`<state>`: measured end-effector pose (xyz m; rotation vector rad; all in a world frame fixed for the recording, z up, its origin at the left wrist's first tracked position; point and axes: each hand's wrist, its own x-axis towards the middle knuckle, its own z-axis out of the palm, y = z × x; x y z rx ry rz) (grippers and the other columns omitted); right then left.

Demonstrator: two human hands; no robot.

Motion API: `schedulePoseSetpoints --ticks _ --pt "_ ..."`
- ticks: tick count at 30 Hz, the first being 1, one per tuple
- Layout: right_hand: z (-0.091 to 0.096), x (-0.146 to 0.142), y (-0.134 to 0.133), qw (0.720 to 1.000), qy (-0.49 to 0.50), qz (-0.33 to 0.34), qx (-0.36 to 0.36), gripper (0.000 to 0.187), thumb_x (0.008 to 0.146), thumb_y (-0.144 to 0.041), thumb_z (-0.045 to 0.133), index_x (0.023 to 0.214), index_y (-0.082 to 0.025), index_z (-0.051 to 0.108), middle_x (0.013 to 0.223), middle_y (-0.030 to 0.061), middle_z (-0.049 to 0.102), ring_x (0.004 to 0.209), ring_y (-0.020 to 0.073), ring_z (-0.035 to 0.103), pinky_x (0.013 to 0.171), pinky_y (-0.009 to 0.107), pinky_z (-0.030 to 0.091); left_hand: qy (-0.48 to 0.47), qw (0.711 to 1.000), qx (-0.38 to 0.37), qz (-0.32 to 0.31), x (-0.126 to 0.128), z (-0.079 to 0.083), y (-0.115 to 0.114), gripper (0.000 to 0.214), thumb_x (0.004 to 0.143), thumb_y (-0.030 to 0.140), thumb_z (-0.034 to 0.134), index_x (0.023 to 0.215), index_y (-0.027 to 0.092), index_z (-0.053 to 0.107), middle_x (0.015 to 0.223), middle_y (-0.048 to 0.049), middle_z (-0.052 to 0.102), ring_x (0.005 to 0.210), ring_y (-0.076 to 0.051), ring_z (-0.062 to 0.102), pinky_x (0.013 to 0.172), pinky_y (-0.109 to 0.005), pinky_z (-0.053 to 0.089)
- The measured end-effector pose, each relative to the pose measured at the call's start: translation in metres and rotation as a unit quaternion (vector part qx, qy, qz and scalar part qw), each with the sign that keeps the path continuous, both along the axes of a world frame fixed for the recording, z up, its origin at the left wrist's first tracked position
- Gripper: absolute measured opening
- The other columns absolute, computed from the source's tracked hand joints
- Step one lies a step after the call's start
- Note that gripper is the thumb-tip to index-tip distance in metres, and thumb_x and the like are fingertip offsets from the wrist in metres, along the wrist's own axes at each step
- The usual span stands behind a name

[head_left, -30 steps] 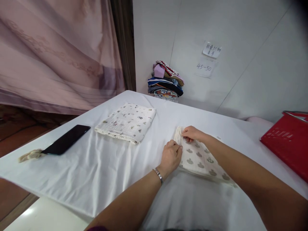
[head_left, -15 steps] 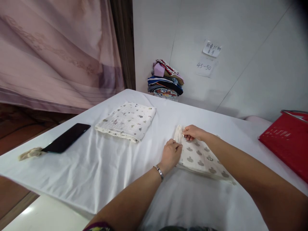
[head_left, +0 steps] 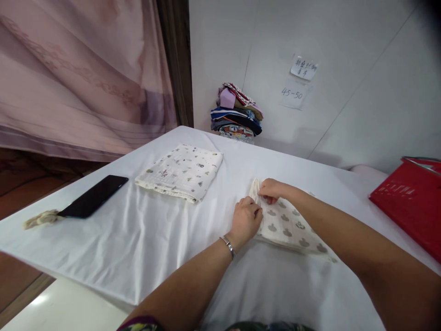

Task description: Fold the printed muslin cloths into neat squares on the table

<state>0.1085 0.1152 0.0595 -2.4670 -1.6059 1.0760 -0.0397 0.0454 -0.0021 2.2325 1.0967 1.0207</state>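
A folded cream cloth with grey printed shapes [head_left: 292,227] lies on the white table cover [head_left: 138,239] in front of me. My left hand [head_left: 245,220], with a metal bracelet on its wrist, is closed in a pinch on the cloth's near left edge. My right hand [head_left: 272,190] is closed on the bunched far corner of the same cloth. The two hands sit close together, almost touching.
A second folded patterned cloth [head_left: 181,172] lies further left. A black phone [head_left: 93,196] with a braided strap [head_left: 39,219] rests near the left edge. A red basket [head_left: 409,202] stands at the right. A stack of folded clothes [head_left: 237,112] sits against the wall.
Both hands have stayed on the cloth's corner, shifting only slightly; the left hand has crept a little towards the right hand.
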Motion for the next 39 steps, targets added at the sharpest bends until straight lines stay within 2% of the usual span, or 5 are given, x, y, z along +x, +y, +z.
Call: schedulePoseSetpoints --ticks 9,17,22,35,39 --pt "-0.006 -0.005 0.008 0.999 -0.035 -0.014 -0.021 0.005 0.062 -0.007 0.060 0.057 -0.009 0.060 0.036 0.0067 0.053 0.039 0.0210 0.058 0.038 0.026 0.047 0.001 1.000 0.015 -0.015 0.000 0.000 -0.002 0.019 0.084 0.023 0.053 0.069 0.019 0.064 0.080 -0.0019 0.054 0.080 -0.014 0.049 0.074 -0.029 0.036" --pt "0.005 0.012 -0.013 0.991 0.122 -0.032 0.036 0.007 0.064 -0.006 0.053 0.062 -0.012 0.055 0.047 0.0039 0.058 0.045 0.0127 0.058 0.044 0.019 0.048 -0.026 0.997 -0.073 0.000 0.001 -0.004 0.006 0.036 0.090 0.027 0.045 0.058 0.017 0.060 0.067 -0.0010 0.054 0.067 -0.011 0.051 0.065 -0.024 0.036" --pt "0.004 0.014 -0.011 0.982 0.171 -0.054 0.063 0.007 0.063 -0.006 0.054 0.063 -0.013 0.053 0.046 0.0031 0.057 0.044 0.0120 0.056 0.041 0.018 0.046 -0.040 0.993 -0.115 -0.001 0.000 -0.001 0.006 0.021 0.084 0.029 0.052 0.071 0.019 0.066 0.073 -0.0003 0.059 0.068 -0.011 0.054 0.064 -0.023 0.038" --pt "-0.015 0.013 -0.007 0.968 0.230 -0.068 0.072 0.007 0.067 -0.011 0.059 0.064 -0.014 0.053 0.049 0.0021 0.058 0.046 0.0115 0.057 0.045 0.019 0.047 -0.011 0.980 -0.194 0.028 0.003 0.007 0.005 0.012 0.068 0.019 0.057 0.057 0.018 0.053 0.067 0.0022 0.056 0.062 -0.011 0.051 0.060 -0.024 0.035" --pt "-0.016 0.014 -0.005 0.969 0.231 -0.066 0.062 0.006 0.066 -0.010 0.058 0.064 -0.013 0.054 0.051 0.0034 0.059 0.045 0.0123 0.057 0.043 0.020 0.047 0.002 0.984 -0.179 0.023 0.002 0.006 0.005 0.014 0.067 0.018 0.057 0.055 0.018 0.050 0.065 0.0020 0.054 0.062 -0.011 0.050 0.060 -0.025 0.034"
